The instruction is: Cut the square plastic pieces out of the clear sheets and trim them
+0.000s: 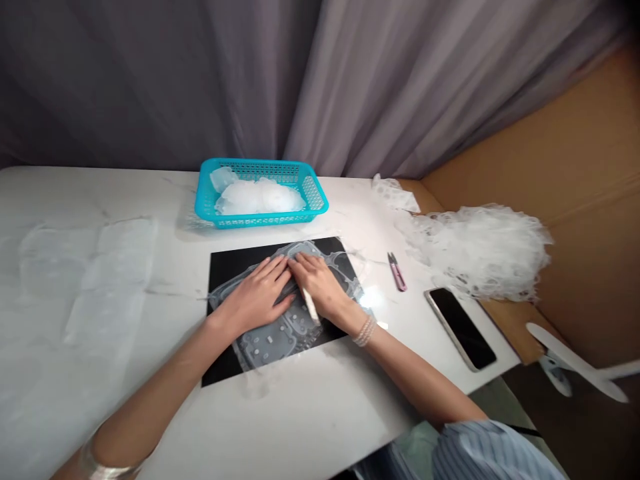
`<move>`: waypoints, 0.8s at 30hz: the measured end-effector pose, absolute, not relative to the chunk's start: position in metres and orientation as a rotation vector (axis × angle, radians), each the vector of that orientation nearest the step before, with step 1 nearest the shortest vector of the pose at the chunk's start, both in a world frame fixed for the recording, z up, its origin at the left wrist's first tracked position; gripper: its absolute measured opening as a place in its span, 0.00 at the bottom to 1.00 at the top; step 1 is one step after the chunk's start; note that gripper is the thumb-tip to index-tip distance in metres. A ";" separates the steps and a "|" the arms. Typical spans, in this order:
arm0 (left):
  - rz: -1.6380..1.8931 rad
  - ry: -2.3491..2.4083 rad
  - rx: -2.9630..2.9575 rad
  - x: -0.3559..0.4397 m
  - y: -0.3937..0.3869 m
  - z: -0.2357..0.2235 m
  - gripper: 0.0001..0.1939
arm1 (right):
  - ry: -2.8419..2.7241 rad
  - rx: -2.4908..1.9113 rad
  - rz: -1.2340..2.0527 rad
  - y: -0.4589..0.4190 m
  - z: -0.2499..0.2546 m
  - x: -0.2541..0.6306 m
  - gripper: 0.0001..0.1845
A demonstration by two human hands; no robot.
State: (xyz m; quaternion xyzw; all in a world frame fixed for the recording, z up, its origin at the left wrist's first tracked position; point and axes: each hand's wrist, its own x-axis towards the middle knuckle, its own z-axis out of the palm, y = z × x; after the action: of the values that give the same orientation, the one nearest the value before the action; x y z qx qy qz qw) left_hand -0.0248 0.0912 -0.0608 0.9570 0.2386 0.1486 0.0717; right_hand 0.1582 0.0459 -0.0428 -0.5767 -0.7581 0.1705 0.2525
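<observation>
A clear, thin plastic sheet (273, 350) with cut-out shapes and small holes lies on a black mat (223, 363). My left hand (263, 293) rests flat on the sheet, its fingers stretched out and the thumb spread. Beside it, my right hand (320, 283) bends over the sheet's upper part, fingertips close to those of the left. A slim whitish stick-like tool (311, 308) sticks out from under the right palm; its tip is hidden by the fingers.
A blue plastic basket (320, 200) holding translucent white pieces stands behind the mat. To the right are pink thread snips (397, 272), a phone (463, 330) and a heap of clear film scraps (485, 250). Translucent sheets (113, 273) lie on the left of the white table (300, 427).
</observation>
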 end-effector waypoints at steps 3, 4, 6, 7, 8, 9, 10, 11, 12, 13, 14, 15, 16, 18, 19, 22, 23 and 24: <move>0.474 0.709 2.881 -0.025 0.093 -0.065 0.27 | -1.933 -1.539 0.563 0.047 -0.042 0.155 0.15; 0.471 0.712 2.890 -0.025 0.093 -0.065 0.27 | -1.855 -1.523 0.598 0.049 -0.043 0.155 0.15; 0.455 0.723 2.913 -0.025 0.092 -0.065 0.27 | -1.639 -1.494 0.657 0.053 -0.045 0.161 0.14; 0.449 0.734 2.923 -0.025 0.092 -0.064 0.27 | -1.507 -1.483 0.679 0.055 -0.045 0.168 0.14; 0.445 0.744 2.931 -0.025 0.091 -0.063 0.26 | -1.365 -1.471 0.695 0.056 -0.043 0.180 0.15; 0.442 0.754 2.933 -0.025 0.090 -0.062 0.26 | -1.220 -1.457 0.708 0.057 -0.041 0.196 0.15; 0.441 0.762 2.929 -0.025 0.090 -0.061 0.26 | -1.082 -1.439 0.723 0.055 -0.037 0.216 0.15; 0.442 0.770 2.914 -0.025 0.089 -0.060 0.26 | -0.948 -1.419 0.733 0.053 -0.033 0.238 0.14; 0.444 0.777 2.881 -0.025 0.089 -0.060 0.26 | -0.829 -1.402 0.747 0.048 -0.027 0.263 0.14; 0.444 0.781 2.835 -0.025 0.089 -0.060 0.26 | -0.722 -1.384 0.761 0.042 -0.022 0.287 0.13; 0.444 0.786 2.784 -0.025 0.089 -0.060 0.26 | -0.625 -1.365 0.769 0.035 -0.016 0.310 0.13; 0.446 0.792 2.732 -0.025 0.089 -0.060 0.26 | -0.537 -1.344 0.763 0.027 -0.011 0.329 0.13; 0.448 0.796 2.687 -0.025 0.089 -0.059 0.26 | -0.463 -1.323 0.754 0.020 -0.006 0.344 0.13; 0.456 0.803 2.620 -0.026 0.090 -0.056 0.25 | -0.351 -1.275 0.730 0.006 0.001 0.359 0.14; 0.462 0.811 2.591 -0.027 0.090 -0.053 0.25 | -0.316 -1.250 0.728 0.001 0.003 0.359 0.15; 0.501 0.905 2.451 -0.023 0.090 -0.039 0.20 | -0.277 -1.181 0.782 -0.004 0.007 0.339 0.15; 0.524 0.963 2.386 -0.020 0.089 -0.033 0.18 | -0.280 -1.155 0.832 -0.003 0.008 0.327 0.14; 0.545 1.020 2.312 -0.015 0.089 -0.027 0.16 | -0.291 -1.124 0.893 -0.001 0.010 0.316 0.14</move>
State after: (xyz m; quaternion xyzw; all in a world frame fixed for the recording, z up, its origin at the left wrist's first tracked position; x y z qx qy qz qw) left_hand -0.0149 0.0889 -0.0268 0.8598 0.3796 0.2029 0.2747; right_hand 0.3159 -0.0014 0.0099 -0.5132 -0.1330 0.4075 0.7436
